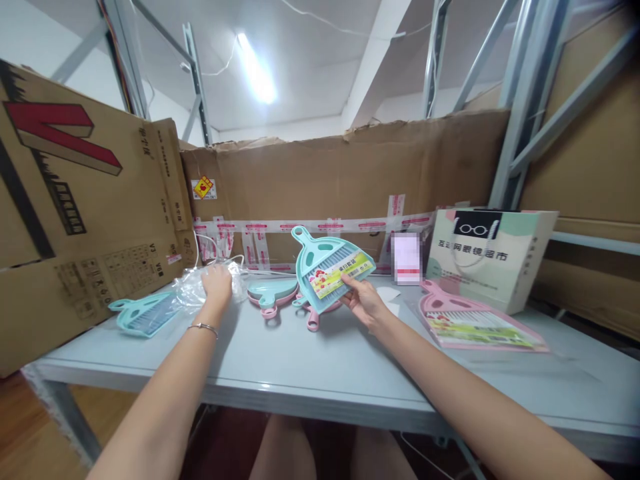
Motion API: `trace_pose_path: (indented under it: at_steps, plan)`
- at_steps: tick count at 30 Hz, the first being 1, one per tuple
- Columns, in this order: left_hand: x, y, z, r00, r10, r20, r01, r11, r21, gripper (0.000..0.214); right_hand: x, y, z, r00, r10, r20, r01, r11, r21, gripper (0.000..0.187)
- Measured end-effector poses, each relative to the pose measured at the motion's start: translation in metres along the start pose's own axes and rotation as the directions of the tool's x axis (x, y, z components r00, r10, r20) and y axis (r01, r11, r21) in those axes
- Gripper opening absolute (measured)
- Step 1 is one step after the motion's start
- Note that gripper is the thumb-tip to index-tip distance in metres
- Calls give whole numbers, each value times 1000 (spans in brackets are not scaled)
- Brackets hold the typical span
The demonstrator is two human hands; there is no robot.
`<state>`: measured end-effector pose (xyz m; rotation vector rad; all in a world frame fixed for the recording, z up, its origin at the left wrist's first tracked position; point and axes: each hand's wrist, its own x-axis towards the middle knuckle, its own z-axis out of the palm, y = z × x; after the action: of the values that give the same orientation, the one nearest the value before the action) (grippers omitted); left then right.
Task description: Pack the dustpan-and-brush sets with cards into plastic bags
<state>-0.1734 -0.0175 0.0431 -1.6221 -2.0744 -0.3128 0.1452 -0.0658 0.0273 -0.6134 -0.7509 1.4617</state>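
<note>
My right hand (pixel 367 303) grips a teal dustpan and brush set (pixel 325 250) by its lower right edge, thumb on the front. A printed label card (pixel 333 277) lies across the brush bristles. The set is raised above the table and tilted. At the left, my left hand (pixel 217 285) is closed on a crumpled clear plastic bag (pixel 187 293) in a loose heap; its fingertips are partly hidden. Beside that heap lies another teal dustpan set (pixel 147 315). Between my hands are a teal dustpan piece (pixel 273 291) over pink ones and a pink handle (pixel 313 320).
A pink dustpan set (pixel 475 320) in clear wrapping lies on the grey table (pixel 300 363) at the right. Behind it stand a paper shopping bag (pixel 480 253) and a blurred upright card (pixel 407 257). Large cardboard boxes (pixel 310 177) wall the back and left; metal shelf posts (pixel 520 100) rise behind.
</note>
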Motion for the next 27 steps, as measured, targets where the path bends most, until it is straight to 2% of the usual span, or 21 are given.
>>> trace_pose_path:
  at_steps: [2,4,9,12,16,19,21,24,27]
  plan:
    - [4,-5,-6,999,10,30,-10,1000,-6,35,0,-1,0,1000,3,3,-3,1000,3,10]
    - [7,0,-17,999,18,27,-17,1000,-24,35,-1,-1,0,1000,8,20,-8,1000,0,10]
    - [10,42,-42,992,88,-96,-96,992,-83,33,-3,0,-1,995,34,98,-24,995,-99,7]
    - [14,66,-51,985,74,-159,-116,955,-274,25,-3,2,-1,993,63,101,-43,982,-186,7]
    - [22,86,-67,976,-10,-217,-121,805,-580,18,-2,6,-2,992,69,103,-43,972,-229,8]
    - [22,101,-81,955,-37,-293,-181,709,-681,15,-2,7,-2,990,72,121,-45,976,-215,9]
    - [16,115,-87,940,4,-341,-270,617,-739,12,-1,6,-2,991,67,113,-44,980,-192,8]
    - [0,137,-81,882,150,-446,-462,454,-762,11,-1,3,-2,996,39,80,-28,990,-138,6]
    - [-15,152,-61,833,168,-528,-546,404,-734,13,-1,1,-1,1000,12,9,-11,997,-71,7]
